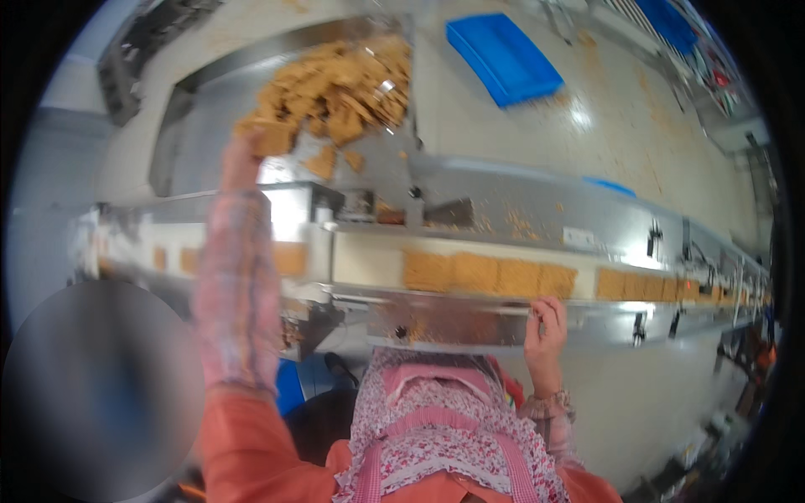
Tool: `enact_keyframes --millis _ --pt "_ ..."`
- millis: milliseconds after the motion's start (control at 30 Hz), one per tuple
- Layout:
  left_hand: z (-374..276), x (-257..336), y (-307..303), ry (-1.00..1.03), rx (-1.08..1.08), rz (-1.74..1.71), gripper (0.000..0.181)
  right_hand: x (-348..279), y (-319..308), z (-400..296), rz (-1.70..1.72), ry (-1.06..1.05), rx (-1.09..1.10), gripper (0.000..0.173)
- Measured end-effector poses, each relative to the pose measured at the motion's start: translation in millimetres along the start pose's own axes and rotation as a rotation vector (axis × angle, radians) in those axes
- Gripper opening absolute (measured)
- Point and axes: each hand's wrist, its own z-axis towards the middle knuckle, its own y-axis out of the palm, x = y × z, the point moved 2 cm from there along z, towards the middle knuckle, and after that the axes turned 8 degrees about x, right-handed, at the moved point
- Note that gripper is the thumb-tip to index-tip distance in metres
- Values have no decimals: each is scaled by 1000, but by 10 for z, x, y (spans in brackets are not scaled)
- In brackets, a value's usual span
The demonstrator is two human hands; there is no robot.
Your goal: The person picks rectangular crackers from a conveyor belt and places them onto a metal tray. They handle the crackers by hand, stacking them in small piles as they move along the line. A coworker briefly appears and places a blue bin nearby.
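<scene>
My left hand (241, 160) reaches over a steel tray (207, 138) and grips a flat, square biscuit-like piece (273, 138). That piece is at the left edge of a heap of broken tan pieces (333, 82). Along the pale conveyor belt (368, 258) lies a row of square biscuit-like slabs (475, 272), set edge to edge. My right hand (546, 336) is at the belt's near rail, by the right end of that row. Its fingers are slightly curled and apart, with nothing visible in them. Further right, a second row of slabs (641, 285) lies on the belt.
Crumbs lie on the steel ledge (503, 195) beyond the belt. A blue plastic crate (503, 60) rests on the floor past it. At left, more slabs (290, 259) sit on another belt section, partly behind my left sleeve. A round blurred patch covers the lower left.
</scene>
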Motion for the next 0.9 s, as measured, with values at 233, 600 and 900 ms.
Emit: enact_keyframes --millis 233,600,900 --pt "-2183 -215 516 -156 -310 -270 46 -533 524 526 556 247 -256 17" --pt "-3828 -1278 531 -535 -403 -472 41 -774 834 734 859 435 -666 27" --pt "-3839 -1186 224 -529 -480 -722 53 -641 659 524 987 110 -647 25"
